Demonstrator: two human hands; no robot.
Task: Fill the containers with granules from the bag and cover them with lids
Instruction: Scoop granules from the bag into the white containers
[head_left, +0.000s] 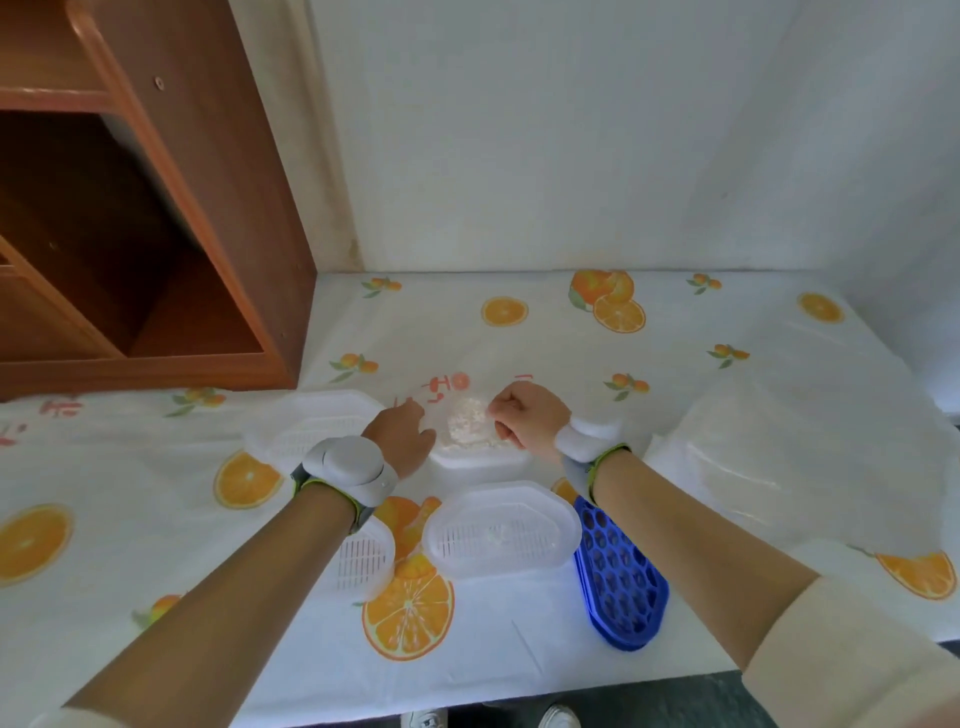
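left hand (400, 436) and right hand (524, 415) pinch the granule bag (467, 415) over one container (478, 461); other containers (501, 530) look unfilled, blue lids (618, 571) unused.

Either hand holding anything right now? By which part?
Yes, the clear granule bag, by its side edges: left hand grips the left edge, right hand pinches the right edge.

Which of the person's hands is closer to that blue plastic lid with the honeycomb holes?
Right. The right hand lies beyond and slightly left of the blue honeycomb plastic lid, its forearm passing over the lid's far end. The left hand is farther left.
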